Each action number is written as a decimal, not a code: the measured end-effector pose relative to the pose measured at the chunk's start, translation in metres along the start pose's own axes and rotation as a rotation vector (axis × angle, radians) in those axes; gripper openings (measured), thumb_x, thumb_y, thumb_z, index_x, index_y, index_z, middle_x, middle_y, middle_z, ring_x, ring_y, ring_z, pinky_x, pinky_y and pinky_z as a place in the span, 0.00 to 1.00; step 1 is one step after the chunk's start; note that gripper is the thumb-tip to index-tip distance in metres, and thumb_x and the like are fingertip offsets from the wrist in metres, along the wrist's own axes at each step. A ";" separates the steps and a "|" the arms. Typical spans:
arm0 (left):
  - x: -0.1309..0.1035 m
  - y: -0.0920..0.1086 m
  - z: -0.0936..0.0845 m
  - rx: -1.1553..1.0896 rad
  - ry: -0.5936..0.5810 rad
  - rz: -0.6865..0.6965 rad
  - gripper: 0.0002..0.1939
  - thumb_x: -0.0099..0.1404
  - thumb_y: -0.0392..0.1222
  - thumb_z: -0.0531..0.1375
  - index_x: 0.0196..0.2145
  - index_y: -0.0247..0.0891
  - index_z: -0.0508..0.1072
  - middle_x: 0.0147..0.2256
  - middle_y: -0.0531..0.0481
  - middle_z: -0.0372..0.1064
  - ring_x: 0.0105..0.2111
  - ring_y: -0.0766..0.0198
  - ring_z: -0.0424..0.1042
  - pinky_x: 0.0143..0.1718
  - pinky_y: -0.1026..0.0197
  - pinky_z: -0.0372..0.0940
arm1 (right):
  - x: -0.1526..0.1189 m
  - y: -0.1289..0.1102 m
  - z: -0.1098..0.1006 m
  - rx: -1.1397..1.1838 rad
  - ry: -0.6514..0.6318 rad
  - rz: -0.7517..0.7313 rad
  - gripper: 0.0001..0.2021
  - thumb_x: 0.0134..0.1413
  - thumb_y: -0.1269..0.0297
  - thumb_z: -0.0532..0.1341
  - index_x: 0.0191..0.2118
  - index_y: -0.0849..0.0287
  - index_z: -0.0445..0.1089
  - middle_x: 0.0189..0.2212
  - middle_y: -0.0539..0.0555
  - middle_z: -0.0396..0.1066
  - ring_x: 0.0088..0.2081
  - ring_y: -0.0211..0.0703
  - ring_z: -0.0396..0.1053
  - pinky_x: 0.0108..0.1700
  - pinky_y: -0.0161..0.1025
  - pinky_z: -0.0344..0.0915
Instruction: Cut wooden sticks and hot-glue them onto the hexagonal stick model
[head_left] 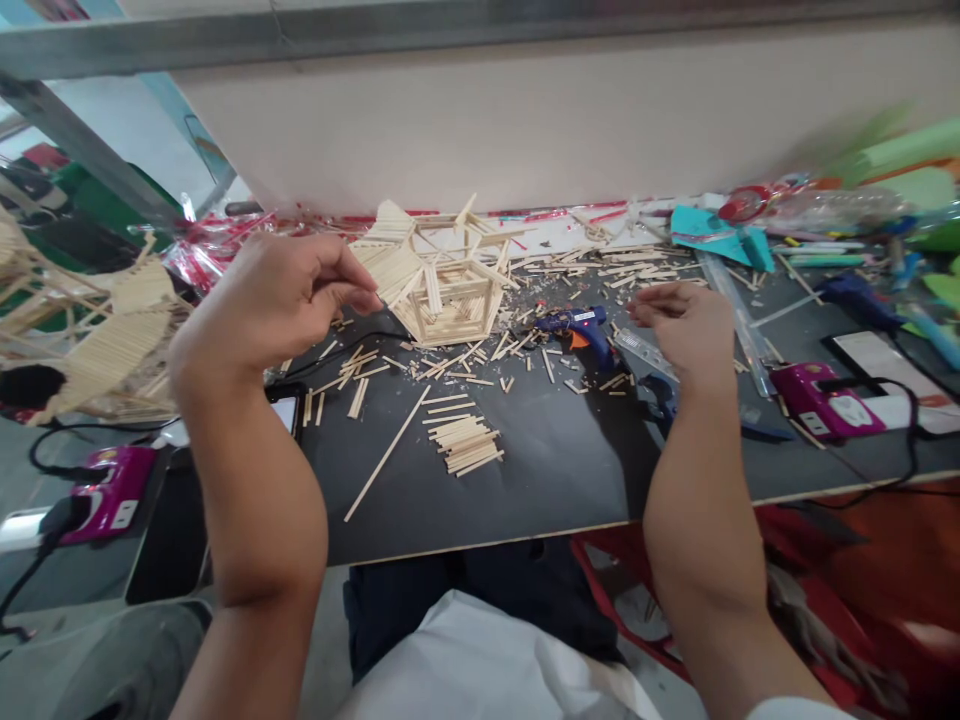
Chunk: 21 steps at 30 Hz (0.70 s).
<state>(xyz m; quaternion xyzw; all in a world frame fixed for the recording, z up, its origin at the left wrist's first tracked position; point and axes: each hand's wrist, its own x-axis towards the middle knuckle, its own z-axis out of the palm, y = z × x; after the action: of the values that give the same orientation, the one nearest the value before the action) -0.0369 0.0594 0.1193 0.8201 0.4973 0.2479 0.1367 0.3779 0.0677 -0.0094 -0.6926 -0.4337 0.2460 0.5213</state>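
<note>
My left hand (292,290) is raised at the left of the stick model (450,290), thumb and fingers pinched together. Anything in that pinch is too small to make out. Over the right part of the table, my right hand (690,325) is also closed in a pinch, and I cannot tell what is in it. Between the hands, nearer the right one, a blue glue gun (577,325) lies among scraps. In front of the model is a neat stack of short wooden sticks (465,443), with one long stick (386,455) slanting beside it.
Stick offcuts are strewn across the dark table (555,470). Magenta power strips stand at the right (829,400) and left (112,490), with black cables. A clear ruler (739,325), a phone (892,370) and a plastic bottle (840,212) lie right. Another stick structure (112,330) stands left.
</note>
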 end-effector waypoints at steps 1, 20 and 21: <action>0.001 -0.002 0.001 -0.007 -0.005 -0.009 0.09 0.65 0.39 0.59 0.36 0.38 0.80 0.33 0.49 0.82 0.37 0.58 0.82 0.38 0.58 0.72 | 0.000 0.000 -0.001 -0.015 0.006 -0.004 0.12 0.43 0.84 0.65 0.31 0.58 0.74 0.28 0.55 0.78 0.35 0.49 0.78 0.44 0.45 0.73; 0.006 -0.015 0.003 -0.159 0.116 -0.036 0.15 0.77 0.54 0.58 0.35 0.41 0.67 0.30 0.53 0.76 0.31 0.65 0.75 0.36 0.59 0.69 | -0.039 -0.011 0.039 -1.049 -0.373 -0.073 0.21 0.54 0.43 0.71 0.39 0.58 0.74 0.38 0.69 0.80 0.44 0.67 0.79 0.40 0.48 0.72; 0.006 -0.015 0.003 -0.137 0.105 -0.041 0.17 0.77 0.55 0.57 0.34 0.41 0.67 0.30 0.53 0.76 0.31 0.65 0.74 0.36 0.59 0.69 | -0.038 -0.010 0.041 -1.054 -0.375 -0.058 0.21 0.55 0.46 0.71 0.42 0.60 0.75 0.40 0.70 0.80 0.45 0.67 0.79 0.41 0.49 0.72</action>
<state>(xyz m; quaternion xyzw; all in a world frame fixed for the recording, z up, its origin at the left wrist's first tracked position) -0.0442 0.0719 0.1117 0.7844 0.5023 0.3212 0.1711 0.3227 0.0564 -0.0176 -0.7916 -0.6022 0.1003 0.0250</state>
